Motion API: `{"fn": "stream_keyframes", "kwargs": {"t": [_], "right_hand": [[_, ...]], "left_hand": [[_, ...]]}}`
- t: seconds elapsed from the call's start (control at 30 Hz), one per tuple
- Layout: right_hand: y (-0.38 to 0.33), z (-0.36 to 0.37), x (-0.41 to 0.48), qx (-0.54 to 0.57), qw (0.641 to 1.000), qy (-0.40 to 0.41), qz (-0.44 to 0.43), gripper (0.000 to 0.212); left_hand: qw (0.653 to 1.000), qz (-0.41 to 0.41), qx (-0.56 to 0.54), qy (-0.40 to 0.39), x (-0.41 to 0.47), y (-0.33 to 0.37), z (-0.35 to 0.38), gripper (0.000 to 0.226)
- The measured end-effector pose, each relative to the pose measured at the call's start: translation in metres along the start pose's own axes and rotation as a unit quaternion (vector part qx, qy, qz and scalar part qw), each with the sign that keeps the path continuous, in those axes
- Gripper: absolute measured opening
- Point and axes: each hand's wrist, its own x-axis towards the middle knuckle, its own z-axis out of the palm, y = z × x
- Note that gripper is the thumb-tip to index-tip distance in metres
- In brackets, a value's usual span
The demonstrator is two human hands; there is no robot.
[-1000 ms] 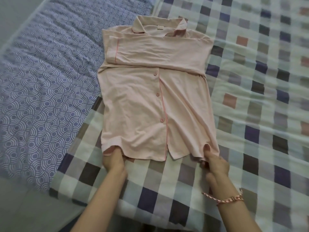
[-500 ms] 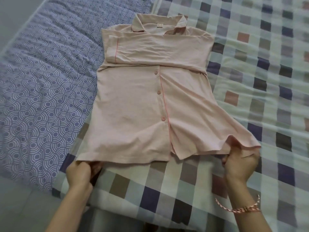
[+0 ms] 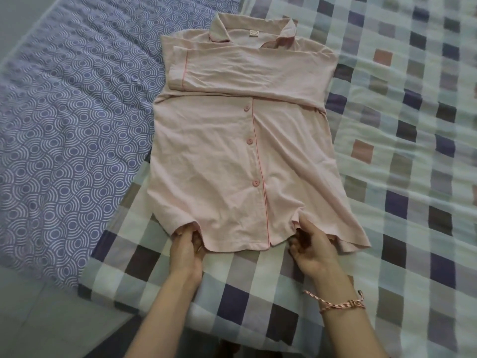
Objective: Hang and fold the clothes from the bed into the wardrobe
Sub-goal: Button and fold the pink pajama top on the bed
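Both hands shifted inward along hem since half a second ago. Now left hand (image 3: 185, 244) and right hand (image 3: 312, 250) each pinch bottom edge of pale pink buttoned cotton shirt (image 3: 219, 156), flat on checked blanket (image 3: 400, 177). Risk: loose right hem corner may bunch when folded up.

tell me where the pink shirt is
Head view: the pink shirt lies mid-frame on the checked blanket, right of the blue quilt, left hand and right hand holding its hem.

Bare forearms, braided pink-white bracelet (image 3: 338, 304) on right wrist
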Motion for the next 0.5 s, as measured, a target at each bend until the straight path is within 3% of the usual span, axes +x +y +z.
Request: {"fn": "stream_keyframes", "kwargs": {"t": [0.07, 0.2, 0.3, 0.4, 0.5], "right_hand": [[0.002, 0.003, -0.002, 0.070, 0.997, 0.006, -0.041, 0.011], [0.003, 0.004, -0.004, 0.183, 0.977, 0.043, -0.101, 0.018], [0.004, 0.007, -0.007, 0.120, 0.973, 0.082, -0.177, 0.021], [0.018, -0.004, -0.006, 0.072, 0.988, 0.080, -0.113, 0.011], [0.027, -0.016, -0.005, 0.064, 0.996, 0.055, -0.043, 0.011]], "left_hand": [[0.999, 0.027, -0.014, 0.042, 0.005, 0.000, 0.002, 0.026], [0.985, 0.072, -0.078, 0.134, 0.004, 0.011, 0.000, 0.025], [0.962, 0.143, 0.065, 0.223, 0.002, 0.006, -0.010, 0.029], [0.965, 0.117, 0.084, 0.219, 0.000, -0.003, -0.023, 0.034], [0.986, 0.050, -0.031, 0.155, 0.000, 0.008, -0.035, 0.026]]}}
